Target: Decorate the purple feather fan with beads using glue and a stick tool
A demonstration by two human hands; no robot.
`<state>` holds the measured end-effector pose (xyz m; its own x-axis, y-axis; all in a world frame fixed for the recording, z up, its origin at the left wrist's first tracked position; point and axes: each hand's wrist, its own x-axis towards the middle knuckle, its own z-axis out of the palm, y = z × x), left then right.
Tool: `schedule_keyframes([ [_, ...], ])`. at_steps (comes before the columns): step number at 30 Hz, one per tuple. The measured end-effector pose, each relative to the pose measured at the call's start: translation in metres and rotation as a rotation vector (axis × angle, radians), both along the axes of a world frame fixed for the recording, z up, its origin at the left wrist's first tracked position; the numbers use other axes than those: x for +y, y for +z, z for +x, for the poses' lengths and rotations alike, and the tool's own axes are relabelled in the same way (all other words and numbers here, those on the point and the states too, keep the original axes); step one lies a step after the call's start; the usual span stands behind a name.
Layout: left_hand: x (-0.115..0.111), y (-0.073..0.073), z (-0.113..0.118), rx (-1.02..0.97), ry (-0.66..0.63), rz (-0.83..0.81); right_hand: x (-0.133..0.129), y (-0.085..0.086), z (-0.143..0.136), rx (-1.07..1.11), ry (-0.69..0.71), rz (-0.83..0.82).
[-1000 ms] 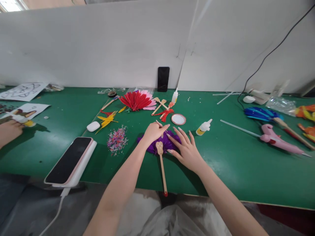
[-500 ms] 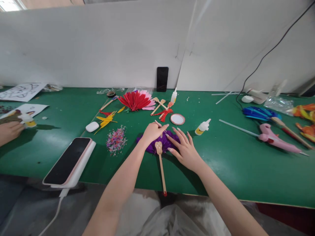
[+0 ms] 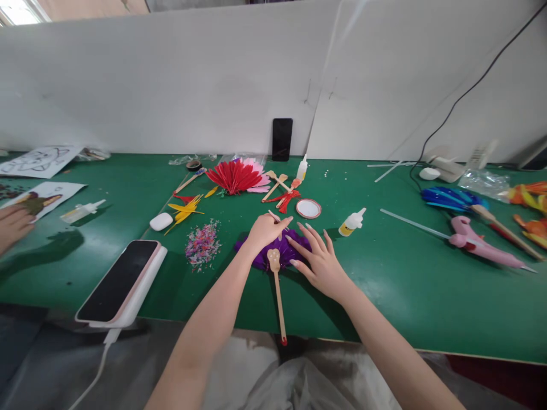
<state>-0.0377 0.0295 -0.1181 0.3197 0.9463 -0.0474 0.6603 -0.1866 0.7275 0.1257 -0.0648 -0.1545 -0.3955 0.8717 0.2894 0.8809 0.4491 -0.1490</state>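
Note:
A purple feather fan (image 3: 261, 259) lies on the table in front of me, its wooden handle (image 3: 280, 310) pointing toward me past the table edge. Pale dots sit on the handle's rounded head. My left hand (image 3: 268, 234) is over the fan's far left part, fingers pinched around a thin pink tool (image 3: 274, 215) that looks like tweezers; its tip is mostly hidden. Resting on the fan's right side, my right hand (image 3: 320, 259) has its fingers spread and holds nothing. A white lid (image 3: 308, 208) and a glue bottle (image 3: 352, 222) are nearby.
Left of the fan are colourful confetti bits (image 3: 202, 245), yellow feathers (image 3: 187, 210) and a phone (image 3: 117, 282) on a power bank. A red fan (image 3: 233, 176) lies behind. Rightward are a pink glue gun (image 3: 485, 245) and blue fan (image 3: 453, 199). A co-worker's hand (image 3: 12, 226) is far left.
My hands stay nearly in place on the fan, whose handle end has shifted slightly left. The co-worker's glue bottle now lies on the table, let go, with that hand drawn back left.

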Motion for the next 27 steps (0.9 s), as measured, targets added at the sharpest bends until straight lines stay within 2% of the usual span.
schedule_keyframes([
  [16,0.0002,-0.0012,0.0006,-0.029,-0.002,0.021,-0.0002,0.0031,0.0007,0.109,-0.012,-0.089],
  [27,0.0002,-0.002,0.0001,-0.049,-0.008,0.02,0.0007,0.001,0.0031,-0.002,-0.028,0.013],
])
